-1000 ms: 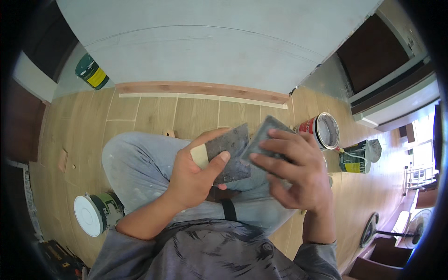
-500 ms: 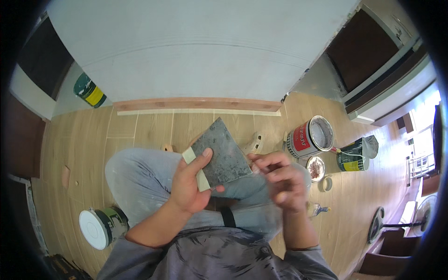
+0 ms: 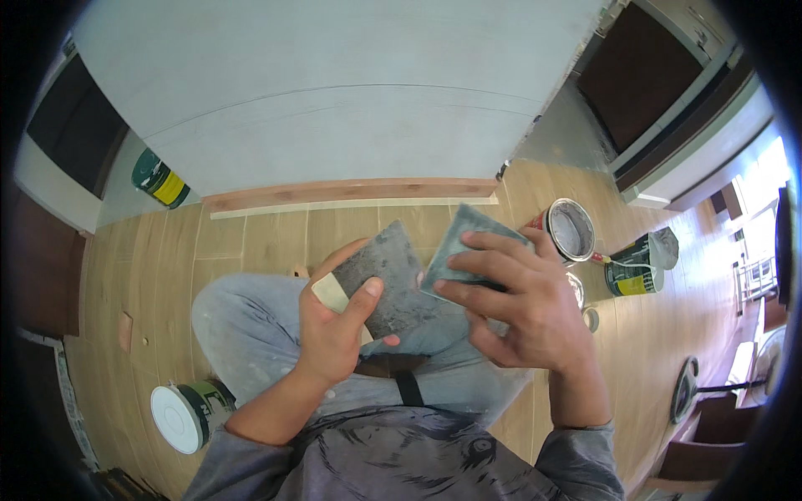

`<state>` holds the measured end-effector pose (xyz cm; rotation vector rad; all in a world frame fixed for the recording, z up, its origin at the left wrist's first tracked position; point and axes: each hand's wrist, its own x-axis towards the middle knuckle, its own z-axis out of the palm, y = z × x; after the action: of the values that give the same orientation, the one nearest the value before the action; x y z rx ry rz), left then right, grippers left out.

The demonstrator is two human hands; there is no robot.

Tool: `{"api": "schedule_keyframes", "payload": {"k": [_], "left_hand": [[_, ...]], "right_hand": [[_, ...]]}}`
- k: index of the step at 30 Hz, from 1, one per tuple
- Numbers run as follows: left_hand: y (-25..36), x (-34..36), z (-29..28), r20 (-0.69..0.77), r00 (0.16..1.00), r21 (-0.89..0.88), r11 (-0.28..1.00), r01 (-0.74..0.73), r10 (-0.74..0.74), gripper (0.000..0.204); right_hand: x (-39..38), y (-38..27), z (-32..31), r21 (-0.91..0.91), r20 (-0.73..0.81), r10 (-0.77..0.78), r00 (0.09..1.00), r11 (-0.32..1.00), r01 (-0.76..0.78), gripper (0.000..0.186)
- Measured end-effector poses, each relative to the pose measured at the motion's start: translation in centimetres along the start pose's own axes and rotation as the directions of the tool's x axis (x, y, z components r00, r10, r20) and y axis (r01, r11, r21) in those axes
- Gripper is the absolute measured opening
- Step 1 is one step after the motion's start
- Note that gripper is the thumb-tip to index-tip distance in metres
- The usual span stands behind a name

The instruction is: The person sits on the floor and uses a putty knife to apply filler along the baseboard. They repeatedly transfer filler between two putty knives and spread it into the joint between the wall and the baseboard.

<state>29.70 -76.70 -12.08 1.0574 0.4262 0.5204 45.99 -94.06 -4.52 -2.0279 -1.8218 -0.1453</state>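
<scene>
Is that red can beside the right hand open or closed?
Open: no lid covers the red can, and its round mouth shows a greyish inside.

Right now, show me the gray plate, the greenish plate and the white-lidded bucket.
Gray plate (image 3: 401,281), head view: its smudged face.
Greenish plate (image 3: 462,225), head view: uncovered part near its far corner.
White-lidded bucket (image 3: 177,419), head view: its round lid.

Plates (image 3: 393,267) centre, panel (image 3: 334,125) ahead, can (image 3: 571,232) right
</scene>
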Motion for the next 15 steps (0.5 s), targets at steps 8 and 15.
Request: {"api": "schedule_keyframes", "payload": {"k": [8, 15], "left_hand": [[-0.8, -0.1, 0.5, -0.117, 0.990, 0.242, 0.969, -0.043, 0.073, 0.045], [-1.6, 0.2, 0.4, -0.025, 0.977, 0.220, 0.955, -0.201, 0.211, 0.043]], "right_hand": [[-0.1, -0.2, -0.7, -0.041, 0.128, -0.053, 0.990, 0.997, 0.058, 0.028], [-0.6, -0.4, -0.7, -0.046, 0.223, -0.028, 0.974, 0.998, 0.039, 0.033]]}}
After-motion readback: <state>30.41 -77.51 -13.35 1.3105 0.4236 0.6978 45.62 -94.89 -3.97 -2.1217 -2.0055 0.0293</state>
